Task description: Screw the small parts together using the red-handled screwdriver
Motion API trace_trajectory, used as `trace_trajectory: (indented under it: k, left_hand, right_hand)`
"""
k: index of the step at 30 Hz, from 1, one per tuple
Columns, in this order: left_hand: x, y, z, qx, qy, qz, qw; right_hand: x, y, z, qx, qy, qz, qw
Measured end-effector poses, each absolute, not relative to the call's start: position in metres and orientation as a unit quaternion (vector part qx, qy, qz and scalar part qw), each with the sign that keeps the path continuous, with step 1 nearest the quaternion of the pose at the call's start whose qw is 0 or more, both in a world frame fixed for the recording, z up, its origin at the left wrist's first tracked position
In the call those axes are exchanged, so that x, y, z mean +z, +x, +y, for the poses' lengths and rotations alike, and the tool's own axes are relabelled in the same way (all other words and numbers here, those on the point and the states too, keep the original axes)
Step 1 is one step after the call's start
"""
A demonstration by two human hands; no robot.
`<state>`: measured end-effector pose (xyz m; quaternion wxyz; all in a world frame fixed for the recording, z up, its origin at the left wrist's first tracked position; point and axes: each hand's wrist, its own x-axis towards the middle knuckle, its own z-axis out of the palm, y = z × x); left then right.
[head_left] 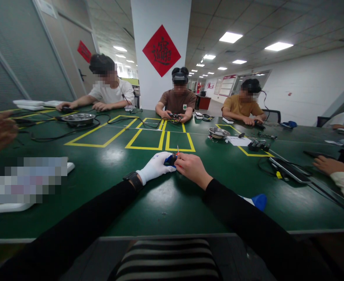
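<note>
The work is found in hand, judged to be under way rather than complete. The left hand (157, 166), in a white glove with blue fingertips, is curled in and pinches a small dark part (173, 157) between thumb and fingers. The right hand (191, 168) is bare; its thumb and forefinger are pressed together against what appears to be a slim tool (178, 149), which shows a touch of red at the fingertips and a thin rod pointing upward. The part is between the two hands, above the near side of the green table (125, 218), just short of the yellow tape (144, 148) marked on the surface. As to what is done: the part is taken up and steadied on the left, and the tool is brought right beside it. As to what is left: the part is not set down and the tool is not laid aside. Whether the tool touches the part, and whether anything on the part is fixed or loosened, cannot be told, the fingers covering most of both. A loose glove (259, 202), white with a blue end, lies beside the right forearm. Farther off to the right stand a metal bowl (218, 135), a sheet of paper (238, 141) and a cluster of black pieces (259, 146), all well apart from the hands; any link to the part is unconfirmed.
</note>
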<state>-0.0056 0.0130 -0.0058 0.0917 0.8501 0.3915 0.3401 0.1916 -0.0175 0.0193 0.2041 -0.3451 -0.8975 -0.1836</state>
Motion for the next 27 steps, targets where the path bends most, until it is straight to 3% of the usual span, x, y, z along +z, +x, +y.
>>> trace_trajectory:
  k: [10, 27]
  left_hand:
    - [-0.0044, -0.0046, 0.0112, 0.342, 0.848, 0.395, 0.09]
    - [-0.0065, -0.0047, 0.0131, 0.336, 0.849, 0.399, 0.083]
  right_hand:
    - [0.0168, 0.1925, -0.0177, -0.153, -0.368, -0.883, 0.247]
    - [0.0174, 0.1898, -0.0183, -0.14, -0.378, -0.886, 0.231]
